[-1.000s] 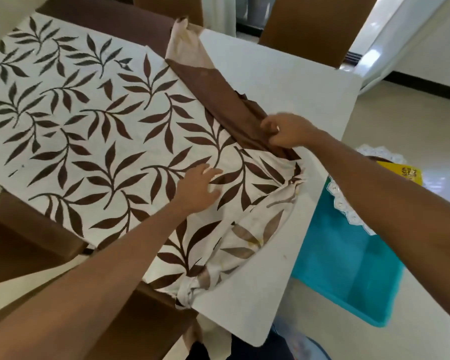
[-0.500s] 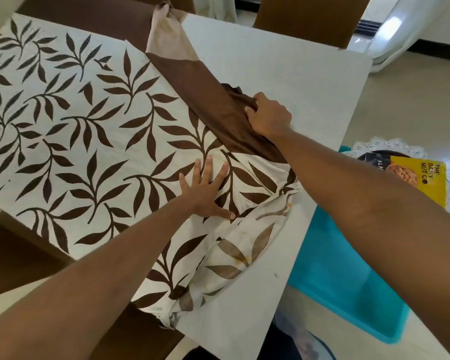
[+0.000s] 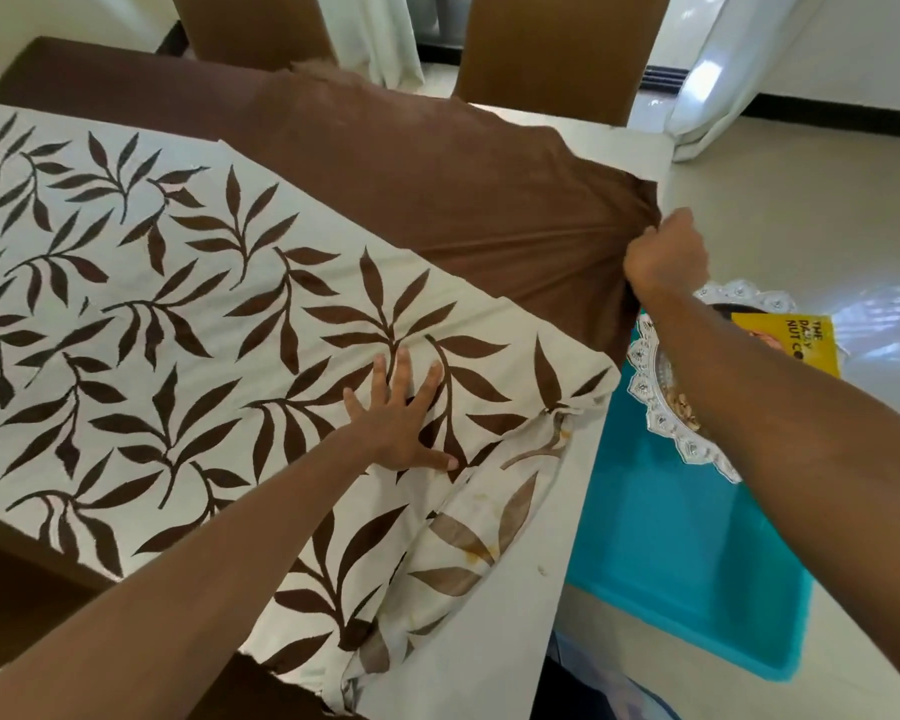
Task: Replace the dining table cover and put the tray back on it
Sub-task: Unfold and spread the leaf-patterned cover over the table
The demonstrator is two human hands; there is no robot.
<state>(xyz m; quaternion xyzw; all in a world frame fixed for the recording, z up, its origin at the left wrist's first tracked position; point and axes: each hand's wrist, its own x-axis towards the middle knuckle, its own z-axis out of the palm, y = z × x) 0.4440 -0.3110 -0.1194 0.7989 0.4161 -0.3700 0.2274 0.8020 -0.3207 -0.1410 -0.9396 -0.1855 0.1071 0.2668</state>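
A cream table cover [image 3: 167,324] printed with brown leaves, with a plain brown border [image 3: 437,184], lies over the pale dining table [image 3: 500,631]. My left hand [image 3: 401,413] presses flat on the leaf print with fingers spread. My right hand [image 3: 663,252] grips the brown border at the table's right edge and holds it taut. The cover's near right corner is bunched and folded under. A white lace-edged tray [image 3: 666,407] holding nuts and a yellow packet [image 3: 796,340] sits on a turquoise bin [image 3: 687,553] right of the table, partly hidden by my right forearm.
Two brown high-backed chairs [image 3: 557,49] stand behind the table. White curtains [image 3: 718,70] hang at the far right. The floor is glossy pale tile [image 3: 822,210]. A dark brown seat [image 3: 17,589] shows at the table's near left.
My right hand has pulled the brown border from the table's middle out to its right edge, spreading it over the bare tabletop. My left hand stays pressed on the leaf print.
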